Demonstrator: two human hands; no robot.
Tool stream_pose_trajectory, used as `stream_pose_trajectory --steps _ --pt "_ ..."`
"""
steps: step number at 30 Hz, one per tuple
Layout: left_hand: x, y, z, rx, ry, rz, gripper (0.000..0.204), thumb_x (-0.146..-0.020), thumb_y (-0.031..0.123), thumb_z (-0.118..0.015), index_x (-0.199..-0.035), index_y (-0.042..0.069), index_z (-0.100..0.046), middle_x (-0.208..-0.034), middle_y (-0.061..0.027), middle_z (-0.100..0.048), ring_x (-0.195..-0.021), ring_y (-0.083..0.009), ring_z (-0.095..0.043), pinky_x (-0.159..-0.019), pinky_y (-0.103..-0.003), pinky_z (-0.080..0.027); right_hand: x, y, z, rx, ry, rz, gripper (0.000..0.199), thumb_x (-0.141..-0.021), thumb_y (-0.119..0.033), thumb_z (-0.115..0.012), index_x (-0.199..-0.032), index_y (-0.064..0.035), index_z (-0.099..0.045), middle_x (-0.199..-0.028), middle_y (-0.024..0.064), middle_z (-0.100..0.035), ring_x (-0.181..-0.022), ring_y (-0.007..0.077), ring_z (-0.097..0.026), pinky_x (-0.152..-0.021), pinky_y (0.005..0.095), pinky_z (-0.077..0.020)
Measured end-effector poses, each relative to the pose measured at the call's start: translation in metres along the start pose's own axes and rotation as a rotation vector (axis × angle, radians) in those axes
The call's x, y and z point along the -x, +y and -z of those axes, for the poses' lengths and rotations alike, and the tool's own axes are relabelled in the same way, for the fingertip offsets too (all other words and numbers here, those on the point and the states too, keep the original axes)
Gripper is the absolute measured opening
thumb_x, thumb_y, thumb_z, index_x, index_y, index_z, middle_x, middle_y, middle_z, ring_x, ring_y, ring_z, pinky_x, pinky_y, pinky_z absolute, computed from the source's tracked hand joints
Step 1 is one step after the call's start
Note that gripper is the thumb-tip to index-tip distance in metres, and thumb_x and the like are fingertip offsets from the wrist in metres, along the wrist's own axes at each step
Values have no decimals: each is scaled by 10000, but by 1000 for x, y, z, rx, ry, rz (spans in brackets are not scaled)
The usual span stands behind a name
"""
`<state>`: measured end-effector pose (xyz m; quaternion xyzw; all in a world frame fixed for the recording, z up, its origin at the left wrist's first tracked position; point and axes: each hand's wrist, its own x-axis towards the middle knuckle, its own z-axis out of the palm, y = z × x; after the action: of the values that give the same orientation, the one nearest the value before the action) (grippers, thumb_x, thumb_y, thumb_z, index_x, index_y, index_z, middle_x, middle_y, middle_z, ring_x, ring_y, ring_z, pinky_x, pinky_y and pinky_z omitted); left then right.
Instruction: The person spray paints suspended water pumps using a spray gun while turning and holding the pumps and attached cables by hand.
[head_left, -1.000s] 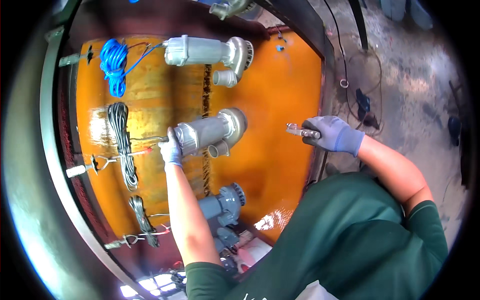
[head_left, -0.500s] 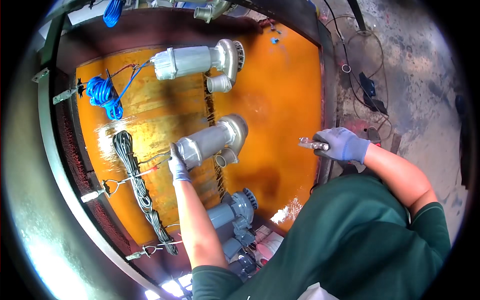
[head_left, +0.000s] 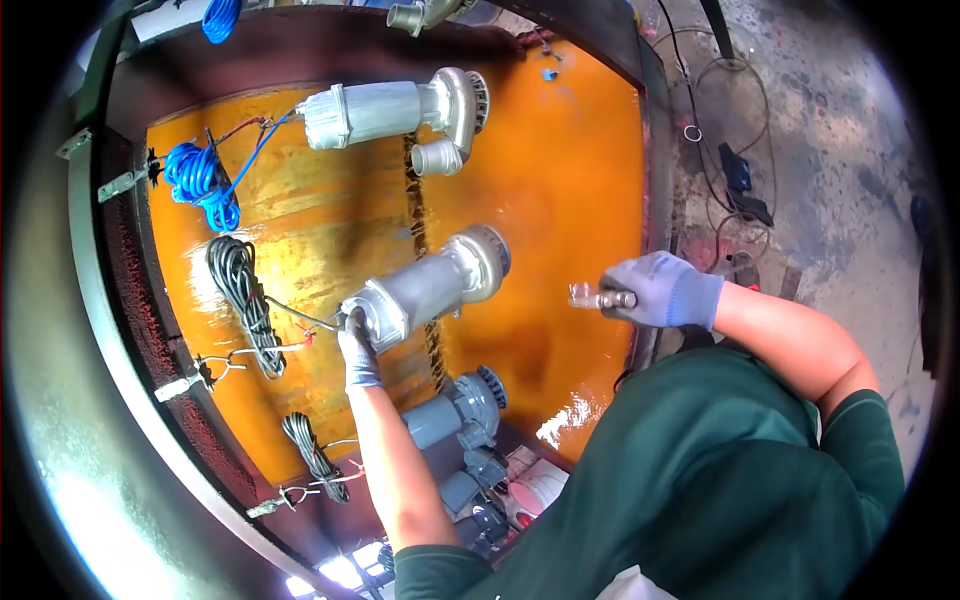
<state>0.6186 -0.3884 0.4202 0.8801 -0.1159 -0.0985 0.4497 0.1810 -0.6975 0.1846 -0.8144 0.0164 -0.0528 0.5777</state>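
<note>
Fingers [head_left: 352, 330] of our gloved left hand [head_left: 358, 352] clamp the grey pump's [head_left: 425, 288] motor end, steadying it on the wet orange tank floor [head_left: 560, 200], while our right hand [head_left: 662, 290] stays closed around a short metal fitting [head_left: 598, 297] held alongside, ready.

daylight was bright; glare shone on the wet orange tank floor [head_left: 560, 200] near right, and fisheye edges bent, darkened and blurred.

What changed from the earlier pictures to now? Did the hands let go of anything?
Nothing was let go. The left hand keeps hold of the middle grey pump in the orange tank, and the right hand still grips the small metal tool. Everything slid lower and rightward in the picture, as though the head camera moved, and the right hand sits nearer the tank's edge.
</note>
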Motion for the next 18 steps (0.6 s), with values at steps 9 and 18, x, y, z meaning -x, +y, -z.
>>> stream_pose_trajectory --steps 9,18 --pt "14 -35 8 13 191 -266 579 -1077 230 -582 -1594 1 -458 -1397 -99 -595 -1212 -201 -580 -1076 -345 -472 -9 -16 -7 18 193 -26 267 -947 -319 -730 -1007 -80 -628 -853 175 -691 -832 408 -702 -721 516 -545" --pt "25 -55 36 -206 101 -463 711 -1107 299 -548 -1687 5 -261 -1716 -163 -338 -1536 -287 -386 -1267 -412 -295 -26 -31 1 -5 -13 -156 326 -956 -393 -726 -998 -78 -649 -854 182 -712 -849 413 -707 -762 520 -542"
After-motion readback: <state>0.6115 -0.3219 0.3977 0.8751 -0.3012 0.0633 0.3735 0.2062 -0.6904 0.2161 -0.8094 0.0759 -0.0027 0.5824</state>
